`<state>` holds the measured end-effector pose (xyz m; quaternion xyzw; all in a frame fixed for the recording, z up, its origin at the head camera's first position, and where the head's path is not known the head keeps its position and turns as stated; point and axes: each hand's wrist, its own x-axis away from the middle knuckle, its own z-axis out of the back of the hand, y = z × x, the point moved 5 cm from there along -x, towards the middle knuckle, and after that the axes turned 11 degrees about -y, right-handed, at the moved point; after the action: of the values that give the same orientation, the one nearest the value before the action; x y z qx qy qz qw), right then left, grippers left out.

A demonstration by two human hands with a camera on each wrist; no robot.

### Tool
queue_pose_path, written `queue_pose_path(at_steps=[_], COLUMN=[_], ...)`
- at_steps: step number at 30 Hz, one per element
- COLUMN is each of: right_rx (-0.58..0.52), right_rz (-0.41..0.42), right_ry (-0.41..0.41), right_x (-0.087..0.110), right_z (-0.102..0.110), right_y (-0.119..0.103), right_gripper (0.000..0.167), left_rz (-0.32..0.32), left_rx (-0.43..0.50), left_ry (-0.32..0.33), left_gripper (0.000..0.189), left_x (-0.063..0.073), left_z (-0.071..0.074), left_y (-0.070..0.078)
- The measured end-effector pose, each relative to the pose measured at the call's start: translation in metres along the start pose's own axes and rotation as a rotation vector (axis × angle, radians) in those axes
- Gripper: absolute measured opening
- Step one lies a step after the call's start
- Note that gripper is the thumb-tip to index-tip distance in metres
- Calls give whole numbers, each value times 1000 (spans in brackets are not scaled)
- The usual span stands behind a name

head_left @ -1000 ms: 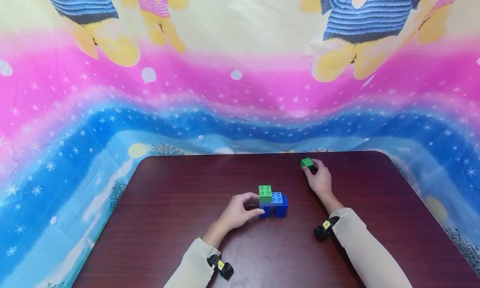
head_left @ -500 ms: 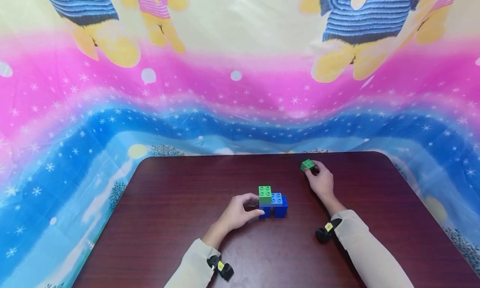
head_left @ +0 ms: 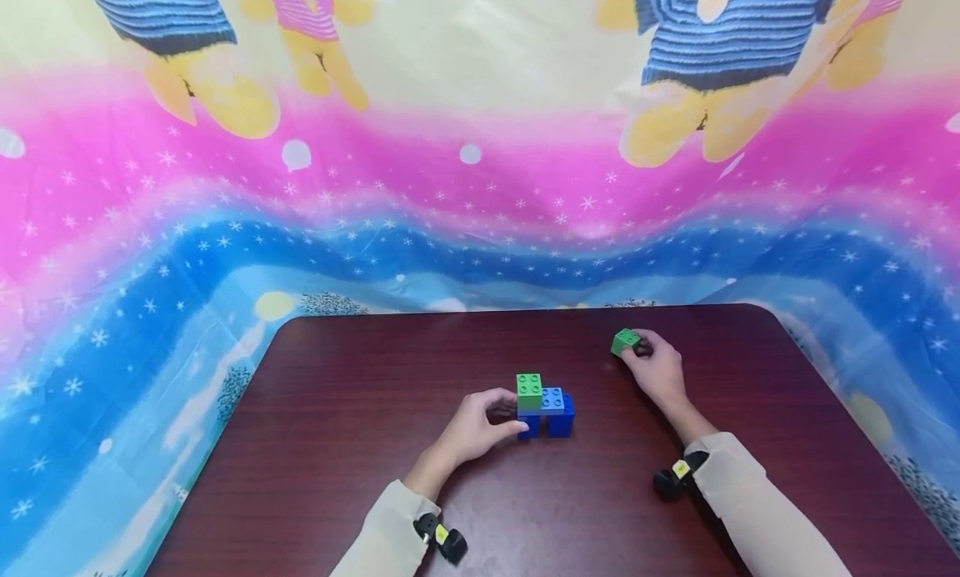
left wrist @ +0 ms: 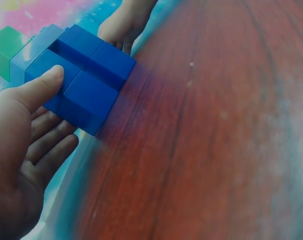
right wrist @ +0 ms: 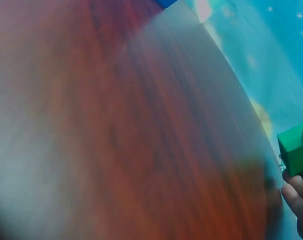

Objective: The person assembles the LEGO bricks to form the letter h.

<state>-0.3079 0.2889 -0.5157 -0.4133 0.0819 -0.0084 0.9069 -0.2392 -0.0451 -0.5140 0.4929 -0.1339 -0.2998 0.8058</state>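
A small structure of toy building bricks stands on the table near the middle of the head view. Its two legs are dark blue bricks [head_left: 560,420], bridged by a light blue brick [head_left: 553,399]. On the bridge's left end sits a light green brick [head_left: 529,390]. My left hand [head_left: 472,427] holds the structure from the left; in the left wrist view the thumb [left wrist: 44,86] lies against a blue leg. Farther back on the right, my right hand [head_left: 660,373] pinches a separate green brick [head_left: 625,342], studs up. The right wrist view catches that brick at its right edge.
The dark red-brown table [head_left: 337,377] has rounded far corners. Right behind it hangs a colourful cloth [head_left: 480,210] with cartoon figures. A black wrist camera [head_left: 442,537] is strapped on the left sleeve, another wrist camera [head_left: 678,474] on the right.
My right hand, with the green brick in it, has moved slightly to the right and nearer. The left hand and the brick structure stay in place.
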Motion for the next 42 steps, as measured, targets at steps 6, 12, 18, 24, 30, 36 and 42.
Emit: queue_pose_path(at_steps=[6, 12, 18, 24, 30, 36, 42], right_rx=[13, 9, -11, 7, 23, 25, 16], right_rz=[29, 95, 148, 173, 183, 233, 262], right_ry=[-20, -32, -58, -81, -104, -127, -144], right_x=[9, 14, 20, 26, 32, 39, 45], right_z=[11, 21, 28, 33, 38, 41, 42], right_y=[-2, -9, -18, -28, -37, -49, -60], right_gripper=[40, 40, 39, 39, 39, 38, 38], left_rz=[-12, -6, -15, -5, -5, -11, -10], left_rx=[-9, -2, -4, -16, -12, -9, -10], left_ry=[5, 4, 3, 3, 4, 7, 9], left_gripper=[34, 33, 33, 33, 33, 33, 32], left_x=[0, 0, -1, -1, -1, -1, -1], left_z=[1, 1, 0, 0, -1, -1, -2], left_y=[0, 1, 1, 1, 1, 1, -1])
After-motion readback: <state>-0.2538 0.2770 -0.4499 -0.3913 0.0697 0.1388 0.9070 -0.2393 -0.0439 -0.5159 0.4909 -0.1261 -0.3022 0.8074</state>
